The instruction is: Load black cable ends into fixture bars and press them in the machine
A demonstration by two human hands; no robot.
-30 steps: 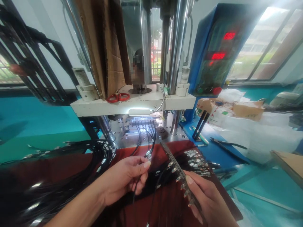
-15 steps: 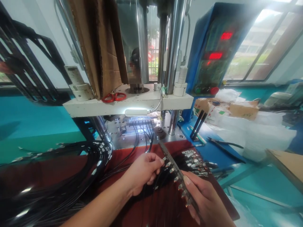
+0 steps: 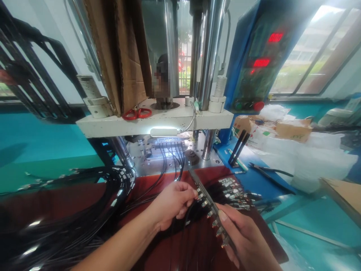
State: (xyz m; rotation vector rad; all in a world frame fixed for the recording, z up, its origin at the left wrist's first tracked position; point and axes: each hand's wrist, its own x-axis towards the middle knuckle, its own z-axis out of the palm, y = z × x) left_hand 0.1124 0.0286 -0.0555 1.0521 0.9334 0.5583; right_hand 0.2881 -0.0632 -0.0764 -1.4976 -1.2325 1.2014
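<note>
My right hand [image 3: 245,233] grips the lower end of a long dark metal bar [image 3: 210,201], which slants across the red work surface. Small shiny metal connectors [image 3: 210,213] sit in a row along the bar's left edge. Near the bar's upper end, the thumb and fingers of my left hand [image 3: 176,203] are pinched at one of these connectors; the fingertips partly cover it. Thin black cables [image 3: 184,229] hang below the bar. Behind, in the lit press [image 3: 169,150], another row of black cables runs out from a clamped block [image 3: 169,145].
A thick bundle of black cables [image 3: 115,188] lies at left. More cable ends with metal tips [image 3: 234,194] lie right of the bar. Red-handled scissors [image 3: 137,113] rest on the press plate [image 3: 197,122]. Pliers [image 3: 270,173] lie on the blue shelf beside a control box [image 3: 254,71].
My left fingertips have shifted slightly right, closer against the bar's connectors. My right hand keeps its grip on the bar. The view has moved a little.
</note>
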